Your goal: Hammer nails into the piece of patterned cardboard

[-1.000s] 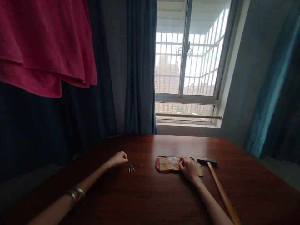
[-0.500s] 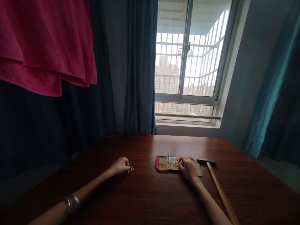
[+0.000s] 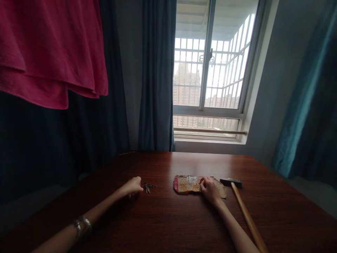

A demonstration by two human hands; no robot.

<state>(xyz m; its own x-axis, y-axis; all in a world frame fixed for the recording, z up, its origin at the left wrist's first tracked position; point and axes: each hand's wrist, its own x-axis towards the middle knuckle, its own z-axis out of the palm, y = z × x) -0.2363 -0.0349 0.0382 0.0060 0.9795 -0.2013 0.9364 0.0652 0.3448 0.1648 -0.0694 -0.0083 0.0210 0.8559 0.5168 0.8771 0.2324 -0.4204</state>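
Note:
My left hand is low over the table, its fingers drawn together just left of a small pile of nails. Whatever lies between those fingertips is too small to make out. On the patterned piece of cardboard, which has a red left end and ragged edges, rests my right hand. Its fingers are bent and closed, and the palm hides what they might hold. A thin nail stands upright near the cardboard's far edge, left of my right hand.
A hammer with a wooden handle lies right of the cardboard, its dark head pointing away. All this is on a brown wooden table. A pink cloth hangs at upper left; behind are curtains and a barred window.
My left hand has drawn slightly left, away from the nails, and turned a little, uncovering more of the pile. My right hand stays on the cardboard.

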